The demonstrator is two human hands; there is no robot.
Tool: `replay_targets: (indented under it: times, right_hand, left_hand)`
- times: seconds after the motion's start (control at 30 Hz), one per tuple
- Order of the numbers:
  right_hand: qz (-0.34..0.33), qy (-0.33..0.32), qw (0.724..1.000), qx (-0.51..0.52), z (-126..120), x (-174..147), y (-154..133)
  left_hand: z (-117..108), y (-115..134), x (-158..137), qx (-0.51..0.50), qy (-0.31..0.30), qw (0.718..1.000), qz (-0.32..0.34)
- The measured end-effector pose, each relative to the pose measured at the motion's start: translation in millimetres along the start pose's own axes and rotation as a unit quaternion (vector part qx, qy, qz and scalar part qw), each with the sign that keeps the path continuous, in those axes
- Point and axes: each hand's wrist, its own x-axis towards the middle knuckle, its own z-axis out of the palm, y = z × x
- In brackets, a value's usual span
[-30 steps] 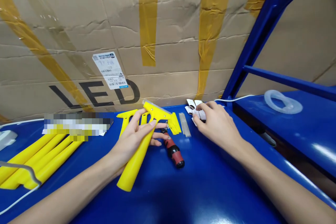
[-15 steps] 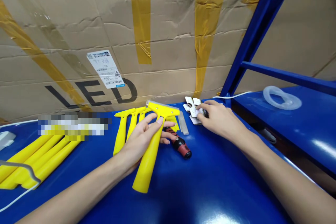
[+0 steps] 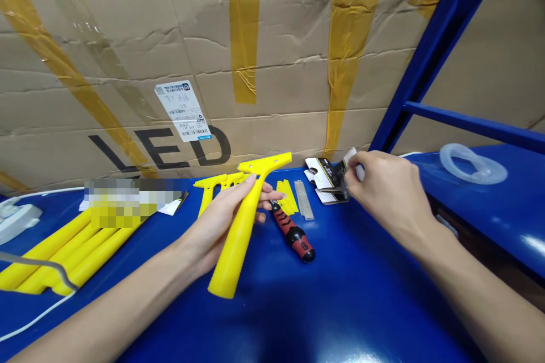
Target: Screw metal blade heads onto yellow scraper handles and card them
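My left hand [image 3: 225, 210] is closed around the neck of a yellow scraper [image 3: 234, 244], its wide head up and its handle slanting down toward me. At the pile of white and black packaging cards [image 3: 326, 181], my right hand [image 3: 378, 181] pinches a folded card [image 3: 349, 154] raised at the pile's right side. Its fingertips partly hide the card. Several more yellow scrapers [image 3: 206, 193] lie behind my left hand. Just right of that hand are a red and black screwdriver handle [image 3: 293, 232], thin yellow strips [image 3: 287, 197] and flat metallic strips [image 3: 304, 201].
Long yellow handles [image 3: 85, 255] lie together at the left, their upper ends blurred out. A grey and white cable [image 3: 51, 266] crosses them. A large taped carton [image 3: 289, 68] stands behind the blue table [image 3: 340, 306]. A blue frame [image 3: 421, 62] and a clear plastic coil [image 3: 472, 164] are at right.
My right hand has risen slightly and moved right from the card pile, tilting up a card. The scraper in my left hand has turned, so the grey strip along its head no longer shows.
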Motion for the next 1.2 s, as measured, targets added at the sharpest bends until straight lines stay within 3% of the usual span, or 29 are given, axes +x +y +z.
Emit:
replay_targets:
  times: [0.1, 0.17, 0.3, 0.43, 0.57, 0.67, 0.83, 0.93, 1.2]
  right_hand:
    - [-0.018, 0.099, 0.986, 0.132, -7, -3, -8]
    - [0.006, 0.116, 0.955, 0.273, -9, -5, -17]
    - [0.081, -0.006, 0.830, 0.552, -2, -9, -35]
    - [0.141, -0.118, 0.712, 0.678, 6, -12, -43]
    - [0.219, -0.162, 0.631, 0.727, 6, -11, -44]
    - [0.244, -0.186, 0.596, 0.742, 6, -11, -47]
    - [0.228, -0.180, 0.599, 0.746, 9, -17, -55]
    - [0.202, -0.164, 0.618, 0.742, 11, -20, -57]
    - [0.126, -0.124, 0.745, 0.643, 11, -25, -62]
  left_hand:
    - [-7, 1, 3, -0.029, -0.020, 0.999, 0.007]
    - [-12, 0, 5, -0.032, -0.024, 0.999, 0.028]
    - [-16, 0, 11, -0.050, 0.022, 0.995, 0.086]
    - [-19, 0, 15, -0.080, 0.028, 0.988, 0.129]
    - [-24, 1, 18, -0.092, 0.060, 0.982, 0.153]
    - [-28, 2, 20, -0.104, 0.083, 0.976, 0.170]
    - [-30, 3, 21, -0.129, 0.084, 0.967, 0.200]
    - [-30, 2, 21, -0.123, 0.082, 0.965, 0.214]
    - [-28, -4, 17, -0.059, 0.094, 0.966, 0.234]
